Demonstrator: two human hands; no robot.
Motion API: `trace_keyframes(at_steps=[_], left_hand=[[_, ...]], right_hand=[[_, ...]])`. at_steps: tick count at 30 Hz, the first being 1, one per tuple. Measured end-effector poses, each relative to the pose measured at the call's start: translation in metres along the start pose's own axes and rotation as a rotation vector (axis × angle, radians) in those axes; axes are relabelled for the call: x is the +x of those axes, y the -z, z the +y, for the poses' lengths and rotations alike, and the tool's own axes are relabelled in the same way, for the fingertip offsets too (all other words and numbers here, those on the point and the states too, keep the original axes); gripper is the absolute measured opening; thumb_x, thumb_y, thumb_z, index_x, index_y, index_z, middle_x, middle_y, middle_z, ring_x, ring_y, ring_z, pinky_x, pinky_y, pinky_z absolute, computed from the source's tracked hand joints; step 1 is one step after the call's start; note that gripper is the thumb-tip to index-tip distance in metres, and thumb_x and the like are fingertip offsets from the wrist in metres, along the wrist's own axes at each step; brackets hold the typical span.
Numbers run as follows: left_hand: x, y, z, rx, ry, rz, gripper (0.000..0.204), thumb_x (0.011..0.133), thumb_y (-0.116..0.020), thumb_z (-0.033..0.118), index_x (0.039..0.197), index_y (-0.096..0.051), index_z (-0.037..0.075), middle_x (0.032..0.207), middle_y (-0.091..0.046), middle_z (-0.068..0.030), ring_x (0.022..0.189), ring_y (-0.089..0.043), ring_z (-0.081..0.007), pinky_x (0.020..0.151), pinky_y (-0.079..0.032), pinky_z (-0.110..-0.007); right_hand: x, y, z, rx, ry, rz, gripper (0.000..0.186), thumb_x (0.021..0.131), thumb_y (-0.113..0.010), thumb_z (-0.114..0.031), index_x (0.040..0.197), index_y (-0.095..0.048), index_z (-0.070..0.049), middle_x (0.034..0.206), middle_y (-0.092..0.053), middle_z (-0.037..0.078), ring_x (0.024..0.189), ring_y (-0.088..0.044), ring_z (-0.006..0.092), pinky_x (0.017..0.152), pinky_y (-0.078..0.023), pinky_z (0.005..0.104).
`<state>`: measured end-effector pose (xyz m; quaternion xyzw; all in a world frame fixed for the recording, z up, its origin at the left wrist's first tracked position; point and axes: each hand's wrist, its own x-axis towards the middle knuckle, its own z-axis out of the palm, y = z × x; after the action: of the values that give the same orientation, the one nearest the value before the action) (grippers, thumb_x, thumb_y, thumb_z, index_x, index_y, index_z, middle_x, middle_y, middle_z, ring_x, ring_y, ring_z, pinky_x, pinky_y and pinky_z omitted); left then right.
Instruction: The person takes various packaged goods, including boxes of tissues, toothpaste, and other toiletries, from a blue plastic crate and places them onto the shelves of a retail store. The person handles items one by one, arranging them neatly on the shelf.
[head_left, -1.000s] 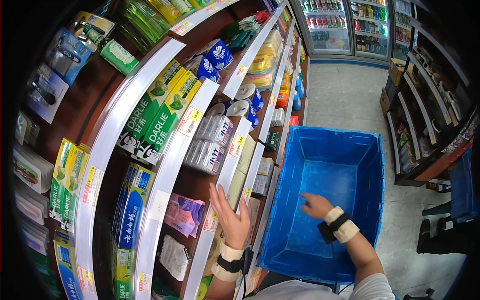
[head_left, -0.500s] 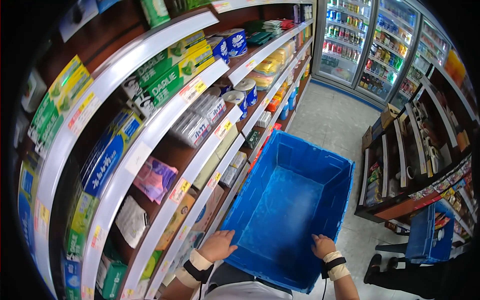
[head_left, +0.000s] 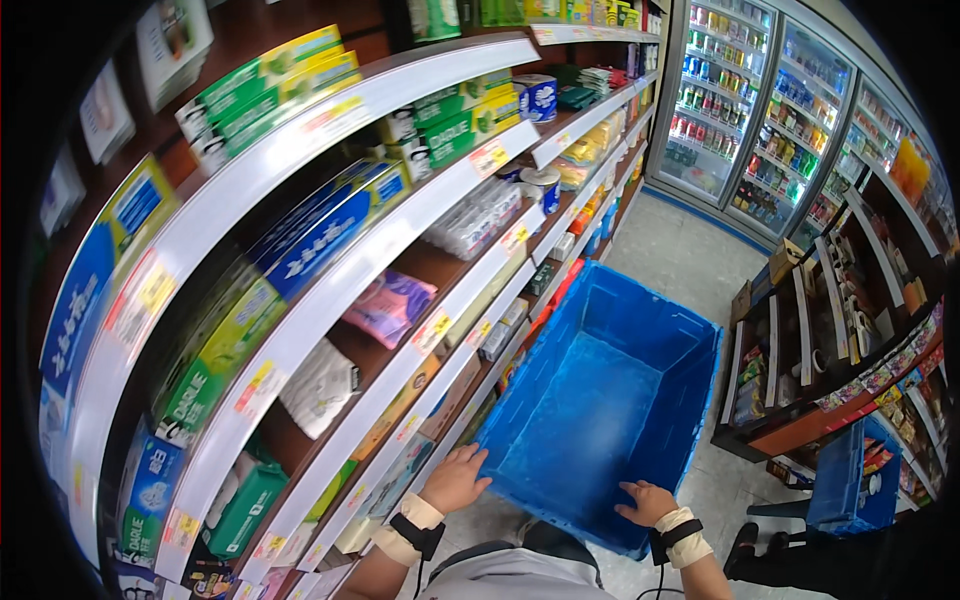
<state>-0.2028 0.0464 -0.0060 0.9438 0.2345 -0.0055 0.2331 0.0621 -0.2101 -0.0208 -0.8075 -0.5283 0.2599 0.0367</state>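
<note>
A large blue plastic crate with a bare, scuffed bottom fills the middle of the view in front of my body. My left hand is closed at the crate's near left corner, fingertips on the rim. At the near right side, my right hand curls over the rim, its fingers reaching inside. Both wrists wear pale wraps with black straps. Beside the left hand, the shelf carries toothpaste boxes, a pink and purple package and a white package.
Glass-door drink fridges line the far end of the aisle floor. On the right stands a dark shelf. Near it are another blue crate and a person's dark shoes. Shelf edges run close along my left.
Shelf goods on the left have shifted right and upward in view, while the crate and my hands have shifted only slightly. Both hands remain at the crate's near end.
</note>
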Motion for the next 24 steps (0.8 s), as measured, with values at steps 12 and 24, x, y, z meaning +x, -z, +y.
trace_keyframes(at_steps=[12,24], left_hand=[[-0.263,-0.132,-0.129,-0.209,0.354,-0.081,0.045,0.075,-0.059,0.029,0.109,-0.050,0.001,0.104,-0.054,-0.0233,0.096,-0.052,-0.0379,0.083,-0.041,-0.042],[-0.443,-0.262,-0.150,-0.462,1.028,-0.265,0.050,0.075,-0.052,0.040,0.105,-0.058,0.002,0.113,-0.054,-0.0186,0.107,-0.048,-0.0328,0.093,-0.037,-0.037]], right_hand=[[0.024,-0.098,-0.101,-0.236,0.040,0.113,0.028,0.074,-0.056,-0.022,0.098,-0.052,-0.008,0.087,-0.055,0.014,0.078,-0.059,0.0310,0.062,-0.049,0.0407],[0.019,-0.105,-0.115,-0.223,-0.125,0.192,0.024,0.075,-0.053,-0.017,0.096,-0.053,-0.005,0.096,-0.053,0.016,0.081,-0.058,0.0347,0.069,-0.048,0.0421]])
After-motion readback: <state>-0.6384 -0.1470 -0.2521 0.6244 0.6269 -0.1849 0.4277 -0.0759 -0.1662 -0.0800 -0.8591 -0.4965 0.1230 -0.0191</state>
